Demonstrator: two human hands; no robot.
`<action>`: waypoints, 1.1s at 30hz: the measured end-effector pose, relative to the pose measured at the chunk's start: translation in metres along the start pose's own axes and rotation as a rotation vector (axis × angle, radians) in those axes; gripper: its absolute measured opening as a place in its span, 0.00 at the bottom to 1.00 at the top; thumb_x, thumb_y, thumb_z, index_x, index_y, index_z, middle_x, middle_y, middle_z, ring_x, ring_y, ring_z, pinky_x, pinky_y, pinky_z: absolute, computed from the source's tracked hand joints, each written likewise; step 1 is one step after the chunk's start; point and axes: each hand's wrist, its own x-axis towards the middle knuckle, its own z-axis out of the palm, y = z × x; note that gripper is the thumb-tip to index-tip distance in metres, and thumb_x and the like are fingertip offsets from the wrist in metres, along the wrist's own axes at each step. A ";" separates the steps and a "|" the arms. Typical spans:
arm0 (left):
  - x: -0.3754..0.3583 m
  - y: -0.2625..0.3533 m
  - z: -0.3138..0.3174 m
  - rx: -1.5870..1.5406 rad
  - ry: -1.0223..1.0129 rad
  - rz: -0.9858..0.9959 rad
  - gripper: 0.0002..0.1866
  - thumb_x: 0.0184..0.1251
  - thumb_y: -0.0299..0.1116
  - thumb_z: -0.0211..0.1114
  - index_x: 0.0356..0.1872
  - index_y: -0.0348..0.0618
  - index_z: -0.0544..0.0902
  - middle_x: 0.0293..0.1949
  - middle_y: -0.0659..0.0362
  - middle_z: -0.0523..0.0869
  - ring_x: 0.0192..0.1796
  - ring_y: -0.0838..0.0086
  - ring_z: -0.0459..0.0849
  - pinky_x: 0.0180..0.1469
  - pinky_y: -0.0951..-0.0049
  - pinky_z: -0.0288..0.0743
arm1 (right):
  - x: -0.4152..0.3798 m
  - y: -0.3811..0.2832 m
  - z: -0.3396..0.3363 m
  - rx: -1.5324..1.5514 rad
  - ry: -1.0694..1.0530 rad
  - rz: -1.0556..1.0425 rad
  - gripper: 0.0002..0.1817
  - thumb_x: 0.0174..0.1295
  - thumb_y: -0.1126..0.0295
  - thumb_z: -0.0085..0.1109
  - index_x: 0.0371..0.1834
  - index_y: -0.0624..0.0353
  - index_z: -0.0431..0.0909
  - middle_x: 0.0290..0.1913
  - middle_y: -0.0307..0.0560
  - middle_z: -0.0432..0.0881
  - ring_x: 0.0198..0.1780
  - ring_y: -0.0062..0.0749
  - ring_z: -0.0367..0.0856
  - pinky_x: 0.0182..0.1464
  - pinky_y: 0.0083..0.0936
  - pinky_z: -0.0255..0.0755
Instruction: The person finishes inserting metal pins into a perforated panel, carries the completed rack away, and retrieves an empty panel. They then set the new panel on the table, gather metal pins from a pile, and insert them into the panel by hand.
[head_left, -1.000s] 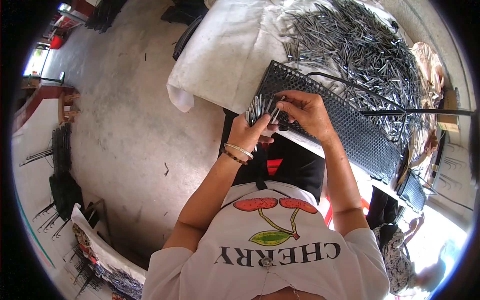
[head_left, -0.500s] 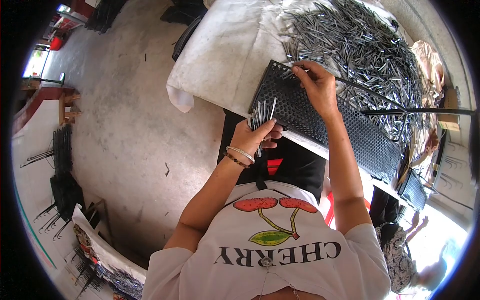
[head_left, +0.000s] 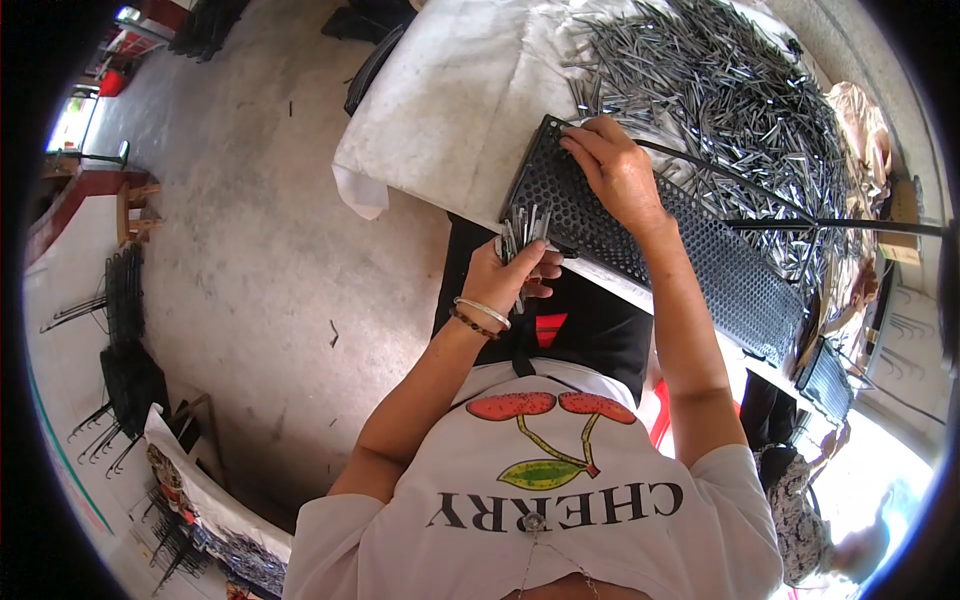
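Observation:
A bundle of thin metal strips (head_left: 522, 228) stands up from my left hand (head_left: 500, 272), which is closed around it just off the table's front edge. Beyond it lies a long black perforated panel (head_left: 690, 245), full of small round holes. My right hand (head_left: 618, 175) is over the panel's left end, its thumb and fingertips pinched together near the far edge. Whatever is between those fingertips is too small or hidden to make out. Behind the panel spreads a big heap of loose metal strips (head_left: 720, 90).
A white cloth (head_left: 450, 120) covers the table. Thin black rods (head_left: 780, 222) cross above the heap and panel at the right. Another person's patterned clothing (head_left: 795, 510) shows at lower right. Bundled black hooked rods (head_left: 125, 300) line the left wall.
My right hand has shifted slightly left and toward the far end of the panel, its fingers lower on the edge. The left hand stays put with its bundle of strips.

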 end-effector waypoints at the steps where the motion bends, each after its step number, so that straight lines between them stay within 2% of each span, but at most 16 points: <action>1: -0.001 0.001 0.001 0.022 -0.004 0.020 0.12 0.62 0.38 0.60 0.37 0.39 0.80 0.32 0.57 0.84 0.33 0.75 0.83 0.27 0.78 0.79 | 0.001 -0.001 0.000 -0.021 -0.014 -0.011 0.07 0.55 0.69 0.58 0.33 0.60 0.79 0.33 0.47 0.76 0.32 0.44 0.78 0.33 0.34 0.73; 4: -0.003 0.006 0.003 -0.008 0.006 -0.016 0.11 0.62 0.33 0.59 0.38 0.34 0.77 0.33 0.53 0.84 0.32 0.73 0.83 0.28 0.75 0.80 | 0.003 -0.004 0.001 -0.069 -0.020 -0.013 0.06 0.56 0.69 0.57 0.32 0.59 0.78 0.32 0.47 0.75 0.31 0.44 0.78 0.32 0.34 0.73; 7: -0.001 0.004 0.002 -0.076 0.010 -0.071 0.10 0.62 0.32 0.59 0.38 0.34 0.77 0.33 0.53 0.84 0.33 0.73 0.83 0.29 0.75 0.80 | 0.005 -0.007 0.001 -0.100 -0.004 0.002 0.06 0.56 0.69 0.57 0.32 0.59 0.78 0.31 0.47 0.74 0.29 0.44 0.78 0.31 0.35 0.73; 10: -0.002 0.000 -0.001 -0.035 -0.017 -0.054 0.11 0.61 0.37 0.61 0.37 0.40 0.80 0.32 0.57 0.84 0.33 0.76 0.83 0.28 0.78 0.78 | 0.004 -0.015 0.000 -0.107 -0.006 0.029 0.06 0.56 0.68 0.57 0.31 0.59 0.78 0.31 0.47 0.73 0.29 0.45 0.78 0.31 0.36 0.73; 13: -0.004 0.001 0.001 -0.026 -0.007 -0.032 0.10 0.61 0.36 0.61 0.37 0.40 0.80 0.32 0.58 0.84 0.33 0.77 0.83 0.28 0.78 0.78 | 0.004 -0.013 0.002 -0.124 -0.016 0.054 0.07 0.56 0.67 0.57 0.31 0.59 0.78 0.31 0.47 0.73 0.29 0.45 0.78 0.30 0.36 0.73; 16: -0.004 0.003 0.001 -0.030 -0.011 -0.038 0.10 0.62 0.32 0.60 0.38 0.35 0.78 0.33 0.54 0.84 0.32 0.74 0.83 0.28 0.76 0.80 | 0.005 -0.012 0.002 -0.128 -0.016 0.043 0.07 0.56 0.67 0.57 0.31 0.59 0.78 0.31 0.47 0.73 0.29 0.45 0.78 0.31 0.36 0.73; 19: -0.007 0.005 0.003 0.000 -0.034 -0.010 0.09 0.61 0.35 0.61 0.36 0.41 0.80 0.30 0.59 0.84 0.32 0.78 0.82 0.28 0.79 0.78 | 0.004 -0.014 0.001 -0.115 -0.017 0.014 0.07 0.57 0.68 0.57 0.32 0.59 0.78 0.31 0.47 0.74 0.29 0.45 0.78 0.31 0.36 0.73; 23: -0.006 0.005 0.005 -0.003 -0.035 -0.015 0.09 0.62 0.36 0.61 0.36 0.41 0.81 0.31 0.60 0.84 0.32 0.78 0.82 0.29 0.79 0.77 | 0.003 -0.016 -0.001 -0.090 -0.029 0.094 0.08 0.57 0.71 0.57 0.38 0.60 0.79 0.34 0.48 0.75 0.33 0.45 0.78 0.34 0.33 0.71; 26: -0.006 0.005 0.005 -0.008 -0.037 -0.012 0.09 0.62 0.36 0.61 0.37 0.42 0.81 0.31 0.60 0.84 0.33 0.78 0.82 0.29 0.79 0.77 | -0.001 -0.011 0.001 -0.073 0.023 0.127 0.08 0.56 0.72 0.57 0.38 0.61 0.79 0.35 0.48 0.76 0.33 0.45 0.78 0.33 0.33 0.71; 33: -0.004 0.003 0.006 -0.048 -0.035 -0.022 0.09 0.62 0.36 0.61 0.38 0.42 0.80 0.32 0.59 0.84 0.33 0.78 0.82 0.29 0.78 0.77 | 0.002 -0.010 -0.001 -0.100 -0.030 0.044 0.09 0.57 0.72 0.55 0.40 0.60 0.78 0.37 0.48 0.75 0.33 0.45 0.78 0.35 0.34 0.72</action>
